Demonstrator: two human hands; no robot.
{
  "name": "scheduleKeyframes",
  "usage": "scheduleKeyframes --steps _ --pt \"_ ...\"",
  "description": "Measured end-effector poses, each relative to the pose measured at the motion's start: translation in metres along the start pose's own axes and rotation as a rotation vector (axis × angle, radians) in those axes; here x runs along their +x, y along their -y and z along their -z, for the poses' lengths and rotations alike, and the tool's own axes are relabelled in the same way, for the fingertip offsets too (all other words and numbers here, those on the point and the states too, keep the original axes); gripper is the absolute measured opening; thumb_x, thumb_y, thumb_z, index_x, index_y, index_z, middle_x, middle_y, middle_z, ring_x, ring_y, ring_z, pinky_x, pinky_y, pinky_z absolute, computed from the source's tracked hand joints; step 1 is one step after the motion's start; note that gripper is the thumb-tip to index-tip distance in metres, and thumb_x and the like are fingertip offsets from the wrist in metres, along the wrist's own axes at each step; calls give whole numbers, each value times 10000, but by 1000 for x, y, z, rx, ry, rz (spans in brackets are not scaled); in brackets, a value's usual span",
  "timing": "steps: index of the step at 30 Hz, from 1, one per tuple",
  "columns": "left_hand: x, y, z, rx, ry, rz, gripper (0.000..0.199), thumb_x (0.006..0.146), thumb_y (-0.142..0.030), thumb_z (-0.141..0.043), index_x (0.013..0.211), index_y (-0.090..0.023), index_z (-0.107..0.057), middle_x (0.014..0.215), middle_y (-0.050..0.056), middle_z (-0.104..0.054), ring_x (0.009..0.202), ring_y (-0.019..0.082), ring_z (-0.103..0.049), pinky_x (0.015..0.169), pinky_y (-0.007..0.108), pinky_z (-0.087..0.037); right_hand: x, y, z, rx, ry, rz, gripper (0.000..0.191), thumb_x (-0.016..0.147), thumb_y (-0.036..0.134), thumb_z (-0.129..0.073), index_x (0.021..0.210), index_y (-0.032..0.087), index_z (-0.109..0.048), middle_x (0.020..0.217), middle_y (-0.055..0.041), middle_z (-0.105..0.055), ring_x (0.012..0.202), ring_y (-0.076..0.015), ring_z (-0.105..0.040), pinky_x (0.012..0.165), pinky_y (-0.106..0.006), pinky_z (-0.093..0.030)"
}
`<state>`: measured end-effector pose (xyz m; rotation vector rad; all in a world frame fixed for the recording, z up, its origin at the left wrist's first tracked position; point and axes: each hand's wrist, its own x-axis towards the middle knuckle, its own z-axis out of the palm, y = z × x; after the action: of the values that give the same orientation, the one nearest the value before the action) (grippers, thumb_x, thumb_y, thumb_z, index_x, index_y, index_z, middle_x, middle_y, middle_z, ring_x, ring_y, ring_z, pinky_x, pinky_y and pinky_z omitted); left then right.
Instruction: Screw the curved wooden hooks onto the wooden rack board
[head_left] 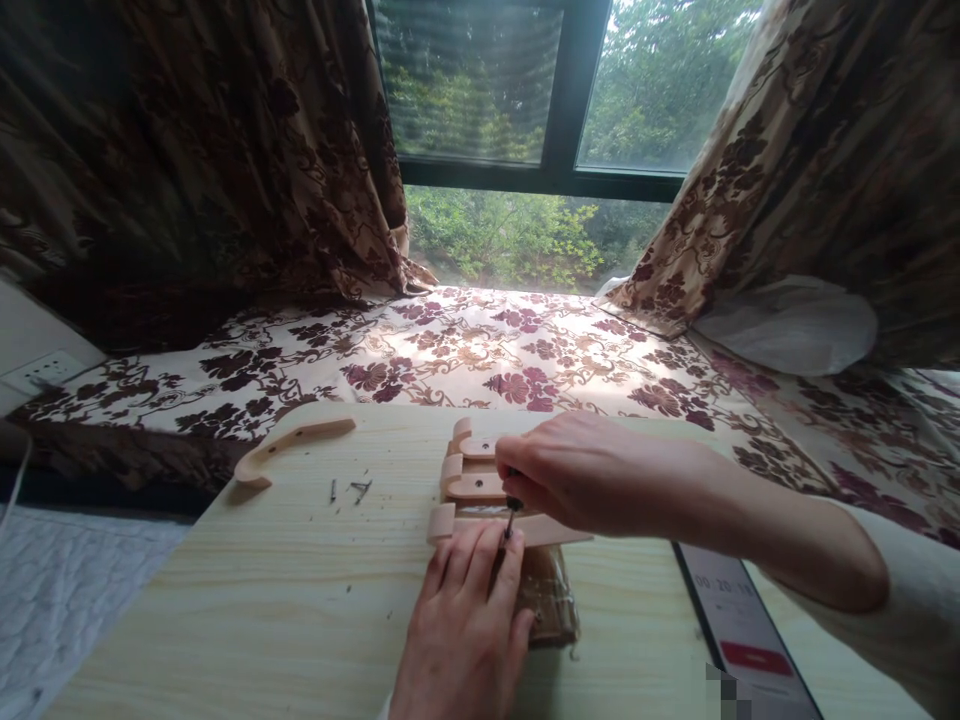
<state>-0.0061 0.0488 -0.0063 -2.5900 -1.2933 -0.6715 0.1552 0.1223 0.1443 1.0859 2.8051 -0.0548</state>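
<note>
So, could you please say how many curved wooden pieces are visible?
4: a loose piece at left on the table, and a row of three pieces by the hands, which may hide more.

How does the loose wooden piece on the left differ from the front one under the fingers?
The loose piece lies apart on the tabletop; the front piece sits in a row with similar ones. Nothing touches the loose piece, while the left hand rests on the front piece. Both are pale wood with a curved end.
</note>
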Motion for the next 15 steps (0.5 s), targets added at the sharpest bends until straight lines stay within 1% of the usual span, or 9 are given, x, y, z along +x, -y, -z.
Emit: scheduleKeyframes --steps 3,6,9,11,15 --pt "0 -1 1 -17 11 13 473 812 -243 -515 1280 -173 -504 1293 71 -545 1185 252 -479 940 396 -451 0 0 4 5 0 2 162 893 217 -443 808 158 -567 661 -27 -616 513 -110 -448 464 -262 -194" --pt "1 -1 3 -43 27 23 449 834 -264 -506 1275 -183 -510 1294 65 -545 1187 248 -479 952 393 -444 -1 3 11 33 13 65 144 885 192 -466 790 160 -569 670 -17 -611 534 -105 -458 472 -250 -224" --pt "1 0 4 -59 22 37 421 857 -291 -496 1264 -190 -523 1288 63 -550 1181 247 -485 956 390 -437 1 5 11 39 42 102 185 902 182 -449 755 162 -561 678 -18 -602 545 -104 -452 484 -253 -240" --pt "1 0 4 -62 16 38 412 866 -305 -492 1260 -190 -528 1287 66 -551 1181 248 -486 957 388 -435 2 5 7 29 36 77 194 908 181 -429 761 162 -554 670 -19 -597 531 -105 -429 482 -262 -230" --pt "0 1 2 -59 6 36 419 879 -337 -479 1270 -191 -520 1291 63 -550 1184 248 -487 954 387 -436 4 2 -2 -9 -34 -16 182 909 221 -419 794 167 -549 620 -11 -586 484 -106 -371 461 -277 -181"
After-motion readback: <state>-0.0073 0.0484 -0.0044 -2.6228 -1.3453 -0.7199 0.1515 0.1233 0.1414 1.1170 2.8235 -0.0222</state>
